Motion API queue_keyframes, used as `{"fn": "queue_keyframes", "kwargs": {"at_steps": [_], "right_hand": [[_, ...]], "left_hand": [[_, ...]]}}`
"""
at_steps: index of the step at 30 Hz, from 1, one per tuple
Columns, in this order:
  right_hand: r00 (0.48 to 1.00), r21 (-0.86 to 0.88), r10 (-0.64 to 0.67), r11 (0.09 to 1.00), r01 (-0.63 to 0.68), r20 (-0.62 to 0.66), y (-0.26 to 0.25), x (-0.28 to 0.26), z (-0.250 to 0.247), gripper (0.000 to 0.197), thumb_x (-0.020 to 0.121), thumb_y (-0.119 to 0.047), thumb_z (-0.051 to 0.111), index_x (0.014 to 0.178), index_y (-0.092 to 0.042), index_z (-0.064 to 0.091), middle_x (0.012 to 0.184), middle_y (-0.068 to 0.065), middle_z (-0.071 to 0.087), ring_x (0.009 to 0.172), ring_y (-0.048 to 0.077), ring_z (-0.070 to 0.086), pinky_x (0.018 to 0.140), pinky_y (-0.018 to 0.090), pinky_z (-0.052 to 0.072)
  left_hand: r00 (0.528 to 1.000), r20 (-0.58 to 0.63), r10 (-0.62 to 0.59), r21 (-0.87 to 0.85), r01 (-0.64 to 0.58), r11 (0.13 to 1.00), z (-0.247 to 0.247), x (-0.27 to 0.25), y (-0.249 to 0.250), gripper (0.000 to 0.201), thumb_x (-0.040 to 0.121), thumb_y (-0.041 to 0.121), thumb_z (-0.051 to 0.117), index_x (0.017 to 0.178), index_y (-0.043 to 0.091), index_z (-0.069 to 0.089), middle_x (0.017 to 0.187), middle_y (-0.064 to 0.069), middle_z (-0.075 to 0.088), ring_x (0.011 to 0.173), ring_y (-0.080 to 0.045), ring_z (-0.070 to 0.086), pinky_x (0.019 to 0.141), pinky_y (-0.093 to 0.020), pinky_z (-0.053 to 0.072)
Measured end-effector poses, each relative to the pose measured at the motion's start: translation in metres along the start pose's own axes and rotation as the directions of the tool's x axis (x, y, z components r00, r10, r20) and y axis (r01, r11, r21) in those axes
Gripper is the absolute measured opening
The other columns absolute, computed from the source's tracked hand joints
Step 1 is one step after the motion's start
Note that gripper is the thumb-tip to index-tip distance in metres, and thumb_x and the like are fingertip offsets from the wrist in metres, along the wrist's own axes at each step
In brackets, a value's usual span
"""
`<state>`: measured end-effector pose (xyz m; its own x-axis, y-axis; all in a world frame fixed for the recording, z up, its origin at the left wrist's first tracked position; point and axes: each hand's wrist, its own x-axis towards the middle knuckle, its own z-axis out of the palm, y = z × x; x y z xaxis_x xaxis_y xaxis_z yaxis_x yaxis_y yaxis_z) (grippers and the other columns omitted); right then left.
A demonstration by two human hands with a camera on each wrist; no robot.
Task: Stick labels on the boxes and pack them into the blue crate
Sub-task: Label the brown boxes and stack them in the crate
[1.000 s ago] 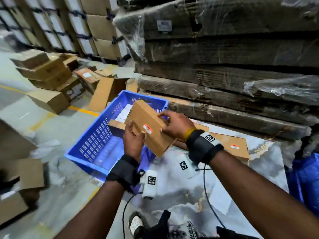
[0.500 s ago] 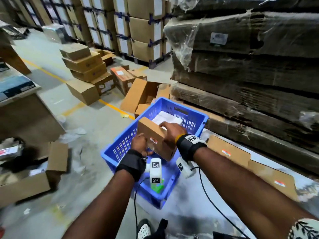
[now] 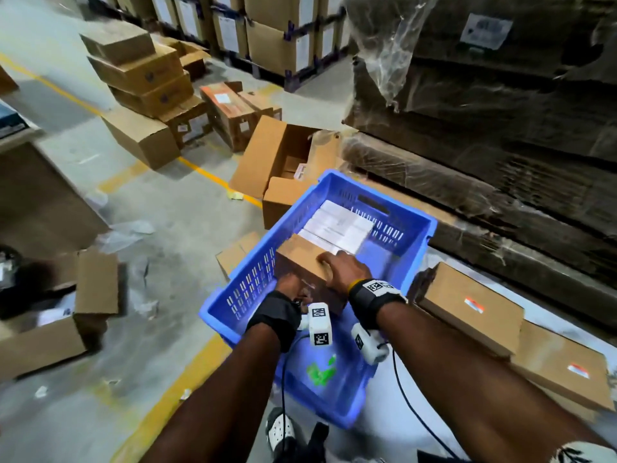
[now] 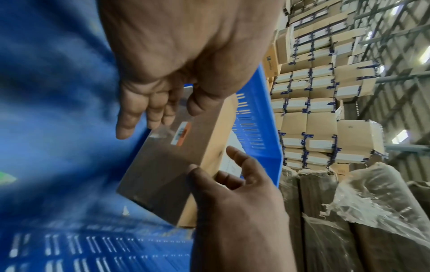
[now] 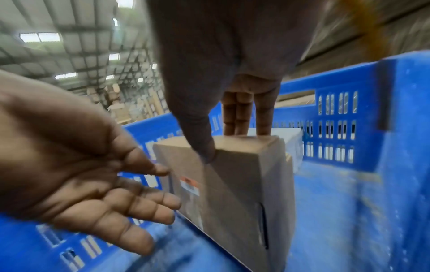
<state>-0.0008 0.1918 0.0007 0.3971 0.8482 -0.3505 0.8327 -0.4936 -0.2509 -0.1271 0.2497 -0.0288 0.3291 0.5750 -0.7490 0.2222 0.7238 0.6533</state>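
Observation:
A brown cardboard box [image 3: 300, 259] stands on edge inside the blue crate [image 3: 430, 225], against its left wall. My right hand [image 3: 344, 269] grips the box's top edge, thumb on the near face and fingers over the far side [image 5: 223, 139]. My left hand [image 3: 293, 289] is open beside the box, its fingers [image 5: 163, 200] close to the labelled face. An orange-and-white label [image 5: 189, 185] is stuck on that face [image 4: 181, 133]. White boxes [image 3: 337, 225] lie flat in the crate's far part.
Two labelled brown boxes [image 3: 467, 305] [image 3: 564, 369] lie right of the crate. A wrapped pallet of flat cardboard [image 3: 500, 128] rises behind. An open carton [image 3: 283, 152] and stacked cartons [image 3: 140, 71] sit beyond on the floor. Green scraps [image 3: 320, 372] lie on the crate bottom.
The box has gone from above the crate's rim down into the crate. My left hand has let go of it and opened; my right hand still holds the top.

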Motion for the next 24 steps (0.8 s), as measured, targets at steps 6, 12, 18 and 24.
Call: {"fn": "queue_keyframes", "kwargs": {"at_steps": [6, 12, 18, 24], "right_hand": [[0.999, -0.034, 0.020, 0.999, -0.019, 0.032, -0.006, 0.014, 0.013, 0.062, 0.081, -0.035, 0.063, 0.139, -0.032, 0.040, 0.126, 0.013, 0.044, 0.119, 0.037, 0.048, 0.095, 0.049, 0.046], [0.999, -0.149, 0.019, 0.989, -0.014, 0.027, -0.009, 0.019, 0.014, 0.062, 0.082, -0.023, 0.066, 0.137, -0.029, 0.038, 0.124, 0.013, 0.044, 0.115, 0.036, 0.049, 0.084, 0.045, 0.046], [0.999, -0.143, 0.018, 0.990, -0.010, 0.051, -0.006, 0.021, 0.010, 0.069, 0.079, -0.030, 0.073, 0.138, -0.032, 0.037, 0.128, 0.011, 0.042, 0.116, 0.035, 0.050, 0.087, 0.046, 0.047], [0.998, -0.131, 0.038, 0.991, -0.031, 0.056, -0.001, 0.019, 0.006, 0.078, 0.075, -0.032, 0.078, 0.141, -0.033, 0.036, 0.131, 0.011, 0.042, 0.118, 0.035, 0.051, 0.088, 0.043, 0.047]], "left_hand": [[1.000, 0.005, 0.015, 0.016, -0.015, 1.000, 0.000, 0.023, 0.002, 0.031, 0.091, -0.003, 0.041, 0.065, 0.005, 0.057, 0.052, -0.011, 0.056, 0.048, -0.021, 0.054, 0.071, -0.038, 0.048], [0.999, 0.006, -0.044, 0.010, 0.044, 0.999, 0.000, 0.031, 0.005, 0.029, 0.093, -0.005, 0.028, 0.081, 0.003, 0.053, 0.079, -0.016, 0.054, 0.069, -0.027, 0.058, 0.088, -0.041, 0.045], [0.997, 0.032, -0.068, -0.013, 0.069, 0.998, -0.002, 0.029, 0.004, 0.029, 0.095, -0.002, 0.030, 0.075, 0.004, 0.051, 0.066, -0.011, 0.048, 0.066, -0.026, 0.056, 0.067, -0.034, 0.046], [0.993, 0.064, -0.097, -0.012, 0.098, 0.995, 0.002, 0.021, 0.004, 0.026, 0.096, 0.004, 0.034, 0.075, 0.008, 0.048, 0.069, -0.009, 0.044, 0.071, -0.026, 0.057, 0.069, -0.039, 0.044]]}}
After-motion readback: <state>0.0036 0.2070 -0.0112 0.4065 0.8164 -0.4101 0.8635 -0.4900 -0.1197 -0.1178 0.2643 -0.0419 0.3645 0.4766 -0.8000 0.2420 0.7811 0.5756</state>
